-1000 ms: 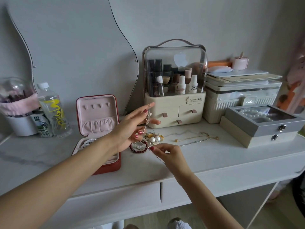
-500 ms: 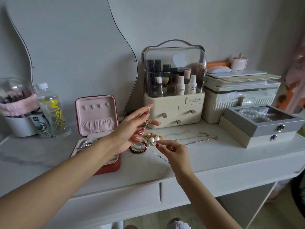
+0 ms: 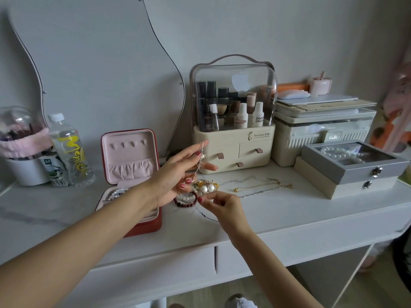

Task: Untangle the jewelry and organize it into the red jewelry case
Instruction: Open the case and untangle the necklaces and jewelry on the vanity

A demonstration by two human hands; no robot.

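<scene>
surroundings: I see cosmetics organizer [image 3: 233,147] behind, grey box [image 3: 355,165] right, bottle [image 3: 69,150] left | red jewelry case [image 3: 131,185] open, left of jewelry pile [image 3: 198,190] | left hand [image 3: 178,174] raised, pinching silver chain [image 3: 200,161] | right hand [image 3: 220,205] low, pinching thin chain [image 3: 206,215] by pile

White vanity table [image 3: 289,218] (jewelry case [image 3: 133,218], organizers)

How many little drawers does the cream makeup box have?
3 on the cream makeup box: top left, top right, bottom. The left hand may hide more.
</scene>
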